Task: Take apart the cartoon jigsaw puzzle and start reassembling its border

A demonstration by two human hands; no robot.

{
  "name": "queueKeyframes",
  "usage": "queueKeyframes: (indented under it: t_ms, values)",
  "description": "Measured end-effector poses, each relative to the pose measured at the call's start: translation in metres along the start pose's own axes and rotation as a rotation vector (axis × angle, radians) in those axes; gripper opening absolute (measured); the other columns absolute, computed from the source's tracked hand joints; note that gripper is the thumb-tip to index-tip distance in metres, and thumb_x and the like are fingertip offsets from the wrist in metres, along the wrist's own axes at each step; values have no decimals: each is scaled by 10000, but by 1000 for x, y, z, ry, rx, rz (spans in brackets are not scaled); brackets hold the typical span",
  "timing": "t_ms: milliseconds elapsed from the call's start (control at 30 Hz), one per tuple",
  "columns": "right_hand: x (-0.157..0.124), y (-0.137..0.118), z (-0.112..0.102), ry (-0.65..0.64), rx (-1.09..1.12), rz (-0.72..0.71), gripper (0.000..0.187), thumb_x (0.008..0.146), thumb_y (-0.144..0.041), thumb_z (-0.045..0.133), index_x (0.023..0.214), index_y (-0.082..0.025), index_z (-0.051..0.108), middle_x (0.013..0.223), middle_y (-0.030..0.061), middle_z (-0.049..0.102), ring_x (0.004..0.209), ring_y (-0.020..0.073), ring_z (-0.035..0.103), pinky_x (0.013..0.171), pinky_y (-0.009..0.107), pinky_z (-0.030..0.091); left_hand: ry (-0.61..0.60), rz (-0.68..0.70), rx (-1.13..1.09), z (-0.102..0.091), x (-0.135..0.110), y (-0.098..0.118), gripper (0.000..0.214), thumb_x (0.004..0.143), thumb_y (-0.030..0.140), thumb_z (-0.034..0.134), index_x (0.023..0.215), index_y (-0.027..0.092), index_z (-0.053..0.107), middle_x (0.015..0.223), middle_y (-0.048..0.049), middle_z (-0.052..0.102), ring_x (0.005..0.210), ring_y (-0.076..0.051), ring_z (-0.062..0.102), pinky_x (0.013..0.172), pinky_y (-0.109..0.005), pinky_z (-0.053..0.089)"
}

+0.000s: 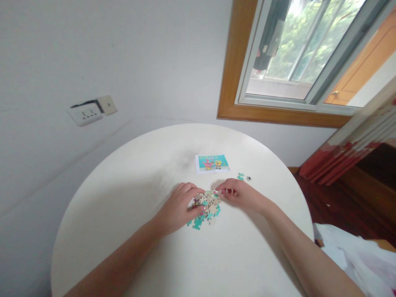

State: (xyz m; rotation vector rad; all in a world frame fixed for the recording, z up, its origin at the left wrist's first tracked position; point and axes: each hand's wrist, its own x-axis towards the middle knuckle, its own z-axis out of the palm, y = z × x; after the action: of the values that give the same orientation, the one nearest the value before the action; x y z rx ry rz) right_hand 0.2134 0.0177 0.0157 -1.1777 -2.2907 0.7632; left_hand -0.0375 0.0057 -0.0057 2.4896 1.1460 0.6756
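A heap of jigsaw puzzle pieces point(209, 202) lies on the white round table point(123, 198), some showing turquoise faces and many their beige backs. My left hand point(177, 208) curves around the heap's left side, thumb and fingers apart, fingertips touching the pieces. At the heap's upper right edge, my right hand point(235, 192) has its thumb and index finger pinched on a small puzzle piece point(215, 192), partly hidden by the fingertips. Beyond the hands lies a picture card point(213, 163) with cartoon figures on a turquoise ground.
To the right of the card sit a few turquoise pieces point(240, 176) and a small dark piece point(248, 178). A wall with a socket point(88, 114) and a wood-framed window point(238, 111) stands behind the table. White plastic bags point(355, 255) lie at the lower right.
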Motion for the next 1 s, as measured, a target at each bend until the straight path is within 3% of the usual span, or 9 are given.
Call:
queueKeyframes:
  t_ms: [133,300,467,833,1000]
  values:
    - [7,-5,25,76,-157,-119,310,827,-148,558,1115,-186,664,897,63,591,798,145,558,746,269,448,11,-5,-7,1,0,-1,352,810,343,654,1132,217,592,1070,-51,580,1020,-225,499,912,-357,405]
    - [14,-6,36,89,-254,-67,287,884,-218,533,1142,-208,657,913,63,571,867,165,554,796,291,433,7,-11,-16,2,0,-2,349,816,353,644,1133,213,595,1073,-58,583,1023,-227,506,917,-367,407]
    - [17,-8,42,138,-182,-27,221,833,-172,584,1024,-210,688,866,36,553,801,148,542,739,267,424,14,-28,-23,1,1,-2,348,827,358,630,1140,212,592,1068,-63,590,1028,-230,514,914,-369,411]
    - [19,-7,41,213,124,8,167,771,-138,645,912,-208,700,830,12,545,714,117,502,662,249,415,15,-11,-19,2,0,-1,329,832,356,627,1121,202,600,1050,-66,581,1010,-229,510,903,-371,412]
    - [21,1,30,325,89,25,109,786,-195,640,884,-203,687,850,29,623,782,143,542,719,275,436,16,-7,-19,2,0,-1,333,837,338,615,1145,209,598,1063,-69,579,1008,-226,510,906,-371,412]
